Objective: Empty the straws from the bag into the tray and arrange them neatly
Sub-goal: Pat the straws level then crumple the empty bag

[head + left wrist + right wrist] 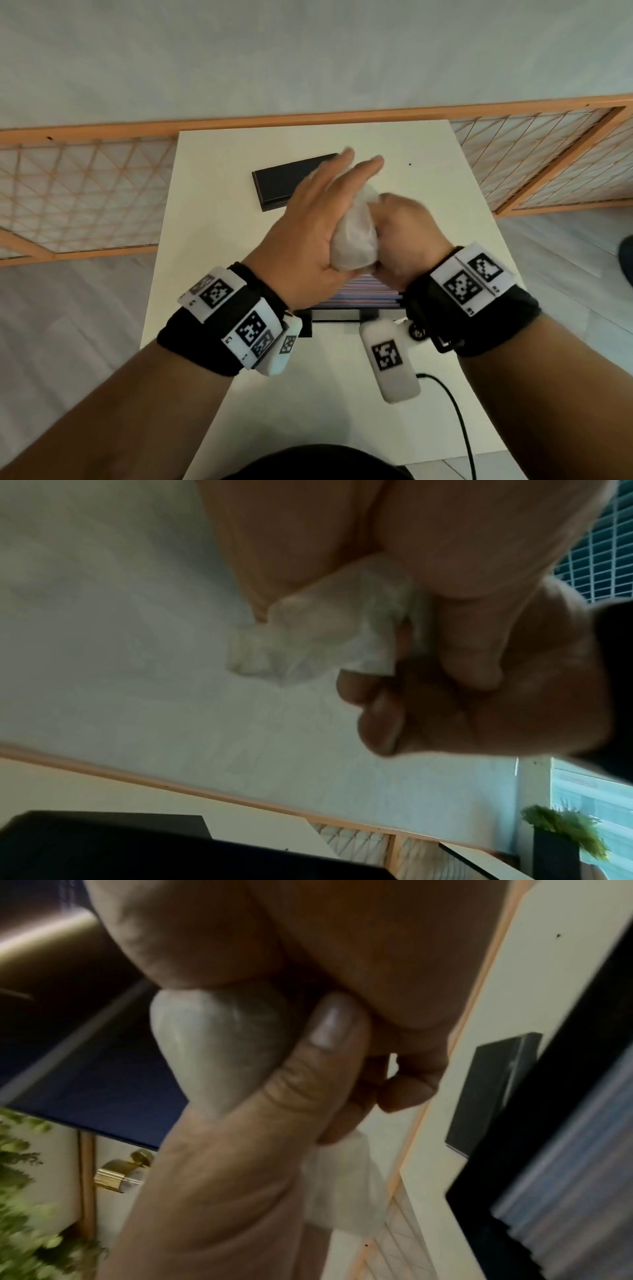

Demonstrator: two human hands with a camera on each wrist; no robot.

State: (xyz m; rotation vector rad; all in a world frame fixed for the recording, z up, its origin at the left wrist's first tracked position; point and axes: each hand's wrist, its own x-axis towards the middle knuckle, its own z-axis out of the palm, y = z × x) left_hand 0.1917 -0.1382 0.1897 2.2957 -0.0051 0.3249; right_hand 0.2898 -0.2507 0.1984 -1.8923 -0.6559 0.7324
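Straws [363, 297], thin and striped in blue, red and white, lie side by side in a black rectangular tray [337, 317] on the white worktop [212, 219], close to the person. Only a narrow band of them shows in the head view, because both wrists are held over the tray. In the right wrist view the same straws appear as a blurred striped surface inside the black rim.

Above the tray, the crumpled clear plastic bag [354, 240] is held between the two hands, off the worktop. It looks squeezed into a small wad, and I see no straws in it. The left hand [308, 236] has its fingers mostly straight and pointing away from the person, with the palm pressed against the side of the bag and the thumb under its lower end. The right hand [404, 236] is curled into a fist around the other side of the bag; in the left wrist view its fingers [377, 715] are bent tightly and a loose end of the plastic sticks out beyond them. In the right wrist view the thumb lies along the wad.

Farther on the worktop, behind the hands, lies a flat black rectangular box lid [287, 181], partly covered by the left hand. Both wrists carry black bands with white marker tags, and a black cable [459, 418] runs over the near edge of the worktop.
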